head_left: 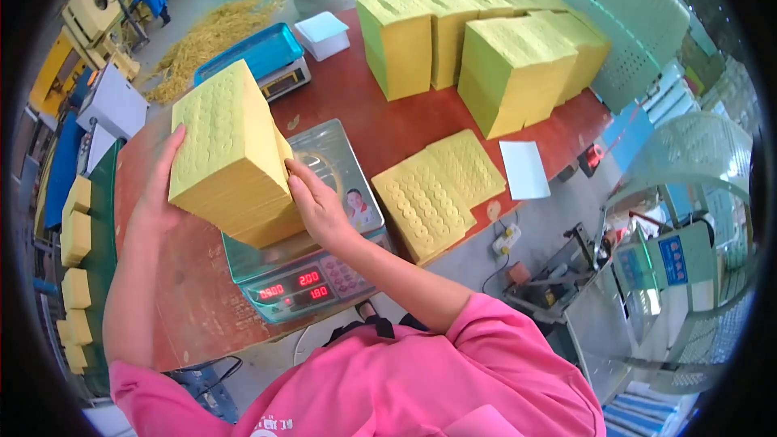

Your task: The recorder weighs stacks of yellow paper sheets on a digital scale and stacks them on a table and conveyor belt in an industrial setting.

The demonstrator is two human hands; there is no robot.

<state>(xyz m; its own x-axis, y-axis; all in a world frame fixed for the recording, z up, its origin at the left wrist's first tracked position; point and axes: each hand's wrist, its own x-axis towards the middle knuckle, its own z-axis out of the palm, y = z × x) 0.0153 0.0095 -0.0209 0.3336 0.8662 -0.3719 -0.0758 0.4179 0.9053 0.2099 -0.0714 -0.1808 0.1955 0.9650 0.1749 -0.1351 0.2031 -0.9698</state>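
A thick stack of yellow joss paper (pixel 218 129), its top sheet pressed with rows of round coin-like patterns, is held between my two hands. My left hand (pixel 164 182) presses flat along its left side. On the right side, my right hand (pixel 317 204) grips the near edge, with fingers and thumb closed on the sheets. The stack overlaps the left part of a digital weighing scale (pixel 328 146) with a lit red display; whether it rests on the pan I cannot tell. Right of the scale lie two low piles of the same paper (pixel 422 202).
Several tall yellow paper stacks (pixel 518 57) stand at the back of the red table (pixel 324 97). A second scale with a blue tray (pixel 263 53) and a white container (pixel 323 35) are at back left. A pale sheet (pixel 524 168) lies right. Farther off, a person in blue (pixel 151 0) bends by machinery.
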